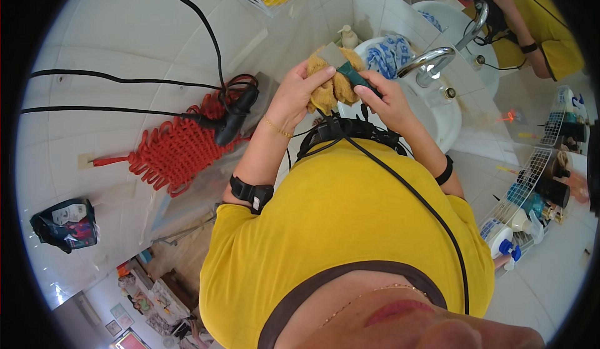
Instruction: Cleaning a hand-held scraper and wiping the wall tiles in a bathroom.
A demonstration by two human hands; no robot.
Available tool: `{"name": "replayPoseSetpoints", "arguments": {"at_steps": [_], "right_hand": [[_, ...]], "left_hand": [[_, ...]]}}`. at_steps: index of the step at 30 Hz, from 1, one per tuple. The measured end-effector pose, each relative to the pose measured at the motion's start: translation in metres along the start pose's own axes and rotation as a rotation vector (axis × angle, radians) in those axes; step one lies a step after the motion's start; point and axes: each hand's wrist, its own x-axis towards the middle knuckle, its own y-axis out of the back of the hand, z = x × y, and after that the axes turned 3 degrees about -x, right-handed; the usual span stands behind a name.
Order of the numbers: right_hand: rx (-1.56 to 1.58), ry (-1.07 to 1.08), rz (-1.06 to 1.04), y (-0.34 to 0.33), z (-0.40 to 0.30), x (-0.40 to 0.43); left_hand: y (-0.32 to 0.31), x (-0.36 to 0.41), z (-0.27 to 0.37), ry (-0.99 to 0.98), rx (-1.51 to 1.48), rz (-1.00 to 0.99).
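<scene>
My left hand (297,84) grips a tan fuzzy cloth (321,93), bunched up in front of my waist. Lying against the cloth is a scraper with a flat grey blade (333,54) and a dark green and black handle (349,73). The left thumb rests at the blade's edge. My right hand (389,98) holds the scraper by its handle, fingers closed around it. Both hands are above the near left side of a white washbasin (438,119). A crumpled blue and white cloth (388,56) lies over the basin's far rim.
A chrome faucet (429,63) curves over the basin beside a mirror (511,35). A pump bottle (348,37) stands behind. Wire baskets (534,180) hold bottles at right. A hair dryer (234,114) hangs by a red knotted hanging (180,147) at left. Black cables (403,180) cross my front.
</scene>
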Motion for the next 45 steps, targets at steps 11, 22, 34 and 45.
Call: {"name": "replayPoseSetpoints", "arguments": {"at_steps": [11,22,34,45], "right_hand": [[-0.258,-0.071,0.112,0.041,0.051,-0.028],[-0.492,-0.749,-0.219,0.08,0.171,-0.073],[-0.972,-0.717,-0.345,0.076,0.323,-0.107],[-0.913,-0.583,-0.27,0.083,0.186,-0.059]], "left_hand": [[0.031,0.001,-0.002,-0.166,-0.12,0.188],[0.028,-0.018,0.016,-0.23,-0.056,0.192],[0.012,-0.021,0.021,-0.374,-0.029,0.135],[0.009,-0.028,0.026,-0.385,0.094,0.087]]}}
